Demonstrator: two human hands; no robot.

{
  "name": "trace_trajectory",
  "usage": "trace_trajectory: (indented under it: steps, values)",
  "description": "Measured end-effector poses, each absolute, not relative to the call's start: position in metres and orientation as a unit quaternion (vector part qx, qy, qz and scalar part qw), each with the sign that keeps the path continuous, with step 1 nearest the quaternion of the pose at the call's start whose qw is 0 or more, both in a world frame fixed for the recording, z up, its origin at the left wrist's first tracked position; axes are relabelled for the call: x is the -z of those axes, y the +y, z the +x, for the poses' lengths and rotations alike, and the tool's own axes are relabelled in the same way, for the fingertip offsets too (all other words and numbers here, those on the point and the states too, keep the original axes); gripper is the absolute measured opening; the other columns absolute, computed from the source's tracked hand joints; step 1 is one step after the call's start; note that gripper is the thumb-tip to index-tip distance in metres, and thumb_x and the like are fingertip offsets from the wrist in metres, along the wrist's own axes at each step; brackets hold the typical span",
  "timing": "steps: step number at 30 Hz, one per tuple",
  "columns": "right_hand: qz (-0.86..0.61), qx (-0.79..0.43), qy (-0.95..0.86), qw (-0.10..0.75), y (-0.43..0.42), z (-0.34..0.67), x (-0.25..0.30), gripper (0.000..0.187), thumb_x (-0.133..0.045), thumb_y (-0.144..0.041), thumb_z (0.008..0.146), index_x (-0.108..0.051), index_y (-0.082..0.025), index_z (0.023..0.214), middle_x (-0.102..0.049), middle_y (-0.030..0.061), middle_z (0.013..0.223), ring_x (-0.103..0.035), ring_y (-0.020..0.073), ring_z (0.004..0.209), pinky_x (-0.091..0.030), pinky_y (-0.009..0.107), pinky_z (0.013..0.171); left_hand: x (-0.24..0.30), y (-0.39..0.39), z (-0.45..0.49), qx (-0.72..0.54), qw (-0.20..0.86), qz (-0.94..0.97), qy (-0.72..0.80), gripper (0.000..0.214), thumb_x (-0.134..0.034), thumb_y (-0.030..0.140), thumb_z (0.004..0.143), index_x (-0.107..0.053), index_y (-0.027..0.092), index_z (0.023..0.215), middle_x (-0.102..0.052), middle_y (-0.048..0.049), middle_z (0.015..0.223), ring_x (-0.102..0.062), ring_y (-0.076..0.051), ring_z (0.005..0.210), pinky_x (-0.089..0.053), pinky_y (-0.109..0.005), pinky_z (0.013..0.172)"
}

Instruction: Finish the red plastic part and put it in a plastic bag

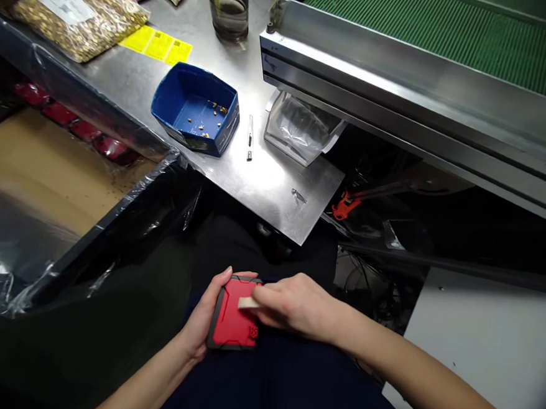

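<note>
My left hand (203, 315) is wrapped round the left edge of a flat red case (233, 319) with a dark grey rim, held over my lap. Its red face is turned up and has moulded lines and a small pattern at the lower right corner. My right hand (289, 305) pinches a small pale strip (246, 303), whose end lies at the red face. From this view I cannot make out what the strip is made of. My right fingers hide the upper right part of the case.
On the metal table (282, 211) are a blue bin (193, 108) with small brass-coloured parts, a utility knife (250, 139), nail clippers (298, 196), a grey bin (301, 128) and a glass (230, 11). A green conveyor (429, 41) runs right; a plastic-lined box (45, 182) stands left.
</note>
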State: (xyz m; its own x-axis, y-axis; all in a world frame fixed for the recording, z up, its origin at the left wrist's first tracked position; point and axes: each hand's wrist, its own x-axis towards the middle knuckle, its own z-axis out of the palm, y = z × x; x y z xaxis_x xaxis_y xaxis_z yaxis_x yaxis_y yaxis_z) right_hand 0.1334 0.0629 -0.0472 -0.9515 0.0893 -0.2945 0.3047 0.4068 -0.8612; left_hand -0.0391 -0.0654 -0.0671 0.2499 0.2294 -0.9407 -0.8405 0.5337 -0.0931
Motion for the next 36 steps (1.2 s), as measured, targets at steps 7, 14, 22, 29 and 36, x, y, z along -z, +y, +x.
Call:
trace_trajectory:
  steps: [7,14,22,29,36]
  values:
    - [0.117,0.565,0.804,0.139,0.063,0.133,0.042,0.031,-0.039,-0.044,0.109,-0.044,-0.018,0.093,-0.053,-0.0011,0.081,-0.038,0.0098,0.068,-0.026,0.027,0.060,0.068,-0.067,-0.037,-0.378,0.729,-0.299,0.486,0.065,-0.061,0.061,0.091,-0.059,0.015,0.137,-0.070,-0.0163,0.113,-0.069,-0.027,0.088,-0.057,-0.039,0.082]
    - [0.141,0.564,0.804,0.121,0.064,0.134,0.043,0.031,-0.038,-0.044,0.110,-0.044,-0.018,0.093,-0.051,-0.0015,0.078,-0.038,0.0092,0.066,-0.024,0.027,0.059,0.072,-0.069,-0.037,-0.372,0.733,-0.302,0.483,0.065,-0.060,0.062,0.091,-0.061,0.013,0.134,-0.071,-0.0160,0.107,-0.068,-0.025,0.082,-0.056,-0.036,0.073]
    - [0.129,0.575,0.798,0.123,0.064,0.132,0.043,0.027,-0.041,-0.042,0.109,-0.042,-0.019,0.094,-0.051,-0.0028,0.079,-0.039,0.0094,0.066,-0.025,0.026,0.060,0.071,-0.069,-0.036,-0.374,0.727,-0.297,0.494,0.065,-0.063,0.063,0.089,-0.063,0.013,0.131,-0.071,-0.0164,0.108,-0.069,-0.028,0.086,-0.057,-0.039,0.077]
    - [0.118,0.587,0.783,0.171,0.063,0.131,0.037,0.023,-0.041,-0.041,0.108,-0.051,-0.021,0.101,-0.058,-0.0025,0.086,-0.049,0.0095,0.072,-0.029,0.026,0.063,0.071,-0.071,-0.038,-0.381,0.740,-0.276,0.481,0.067,-0.061,0.064,0.090,-0.061,0.013,0.133,-0.068,-0.0202,0.123,-0.069,-0.034,0.103,-0.056,-0.044,0.091]
    - [0.136,0.584,0.783,0.165,0.058,0.129,0.030,0.019,-0.045,-0.036,0.106,-0.048,-0.019,0.098,-0.055,-0.0032,0.084,-0.047,0.0087,0.070,-0.029,0.026,0.061,0.074,-0.074,-0.038,-0.380,0.746,-0.216,0.502,0.070,-0.057,0.066,0.091,-0.058,0.012,0.136,-0.067,-0.0221,0.125,-0.069,-0.032,0.102,-0.055,-0.044,0.091]
